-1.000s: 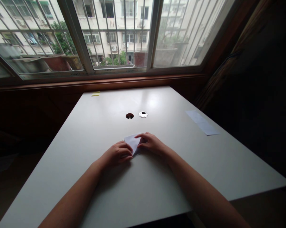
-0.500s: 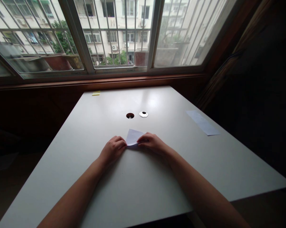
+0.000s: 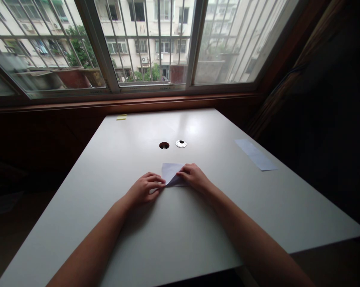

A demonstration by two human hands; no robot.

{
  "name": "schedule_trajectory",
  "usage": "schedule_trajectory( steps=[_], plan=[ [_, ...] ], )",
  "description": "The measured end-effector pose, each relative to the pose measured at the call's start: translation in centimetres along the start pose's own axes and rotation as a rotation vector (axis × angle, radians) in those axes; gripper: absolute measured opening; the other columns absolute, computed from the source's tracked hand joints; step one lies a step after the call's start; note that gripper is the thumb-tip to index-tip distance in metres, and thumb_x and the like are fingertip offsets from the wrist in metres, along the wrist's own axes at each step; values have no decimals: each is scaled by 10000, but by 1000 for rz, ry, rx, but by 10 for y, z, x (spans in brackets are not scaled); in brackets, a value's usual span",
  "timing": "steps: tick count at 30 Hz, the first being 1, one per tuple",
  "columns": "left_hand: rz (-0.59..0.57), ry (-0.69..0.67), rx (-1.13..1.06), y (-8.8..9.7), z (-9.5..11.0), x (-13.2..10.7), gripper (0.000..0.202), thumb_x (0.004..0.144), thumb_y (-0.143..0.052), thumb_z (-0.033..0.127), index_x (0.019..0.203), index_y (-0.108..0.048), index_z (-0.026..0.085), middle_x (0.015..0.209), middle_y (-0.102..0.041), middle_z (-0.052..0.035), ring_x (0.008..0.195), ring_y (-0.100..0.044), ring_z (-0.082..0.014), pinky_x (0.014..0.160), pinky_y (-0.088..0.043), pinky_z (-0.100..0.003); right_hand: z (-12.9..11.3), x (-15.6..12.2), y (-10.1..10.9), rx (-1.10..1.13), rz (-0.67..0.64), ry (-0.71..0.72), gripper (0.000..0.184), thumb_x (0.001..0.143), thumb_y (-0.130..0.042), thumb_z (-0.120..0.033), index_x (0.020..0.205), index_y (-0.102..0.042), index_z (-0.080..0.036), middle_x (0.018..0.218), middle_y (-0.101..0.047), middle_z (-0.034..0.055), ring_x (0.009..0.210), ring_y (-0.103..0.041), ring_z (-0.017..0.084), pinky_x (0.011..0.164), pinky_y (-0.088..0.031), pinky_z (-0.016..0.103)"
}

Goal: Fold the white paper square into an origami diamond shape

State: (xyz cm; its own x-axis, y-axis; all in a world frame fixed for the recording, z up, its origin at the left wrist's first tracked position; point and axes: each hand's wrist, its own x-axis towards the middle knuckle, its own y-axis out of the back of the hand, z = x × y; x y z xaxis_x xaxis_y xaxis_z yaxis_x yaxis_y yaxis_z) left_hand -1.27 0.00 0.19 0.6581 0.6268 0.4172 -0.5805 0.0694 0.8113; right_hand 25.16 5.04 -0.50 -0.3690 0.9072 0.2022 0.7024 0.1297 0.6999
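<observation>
A white tabletop (image 3: 132,151) carries a pale sheet (image 3: 255,154) near its right edge. At centre, a left hand (image 3: 144,188) rests with thumb and fingers parted, fingertips at the near-left corner of a smaller piece of white paper (image 3: 169,171); the right hand (image 3: 194,176) pinches a raised flap on its right side. Thin and seemingly light, the paper should crease easily and may slide; corners and edges look the safest hold.
</observation>
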Motion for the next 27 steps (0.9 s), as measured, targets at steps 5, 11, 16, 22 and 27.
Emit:
schedule_trajectory(
  steps=[5, 11, 16, 22, 27],
  plan=[
    [-63, -73, -43, -2, 3, 0, 360, 856, -586, 148, 1186, -670, 265, 1155, -702, -54, 1162, -579, -222, 1023, -488, -419, 1, 0, -1, -21, 36, -25, 227, 857, -657, -382, 731, -698, -198, 780, -695, 44, 853, -574, 210, 807, -421, 321],
    [-118, -107, -68, -3, 9, 2, 397, 853, -578, 142, 1232, -628, 250, 1181, -690, -66, 1197, -584, -221, 1137, -382, -468, 5, 1, 0, -25, 46, 0, 234, 851, -663, -381, 719, -694, -190, 749, -689, 35, 729, -585, 174, 735, -423, 302],
    [-138, -97, -103, -2, 19, 4, 435, 864, -551, 152, 1290, -576, 234, 1196, -655, -91, 1158, -596, -217, 1053, -477, -392, 7, 2, -1, -65, 49, -4, 246, 854, -660, -393, 709, -685, -195, 753, -684, 33, 776, -574, 190, 770, -419, 316],
    [-172, -110, 80, -9, 22, 4, 558, 872, -528, 124, 1415, -453, 228, 1171, -601, -124, 1066, -568, -238, 922, -534, -382, 6, 1, 0, -64, -38, 59, 236, 873, -646, -386, 730, -676, -200, 781, -675, 30, 840, -552, 200, 816, -408, 322],
    [-176, -145, 142, -14, 16, 4, 541, 905, -491, 112, 1430, -436, 227, 1161, -595, -124, 1035, -562, -223, 927, -532, -370, 8, 1, -5, -99, -2, 62, 231, 883, -641, -378, 739, -666, -200, 790, -657, 32, 833, -531, 200, 840, -395, 338]
  ],
)
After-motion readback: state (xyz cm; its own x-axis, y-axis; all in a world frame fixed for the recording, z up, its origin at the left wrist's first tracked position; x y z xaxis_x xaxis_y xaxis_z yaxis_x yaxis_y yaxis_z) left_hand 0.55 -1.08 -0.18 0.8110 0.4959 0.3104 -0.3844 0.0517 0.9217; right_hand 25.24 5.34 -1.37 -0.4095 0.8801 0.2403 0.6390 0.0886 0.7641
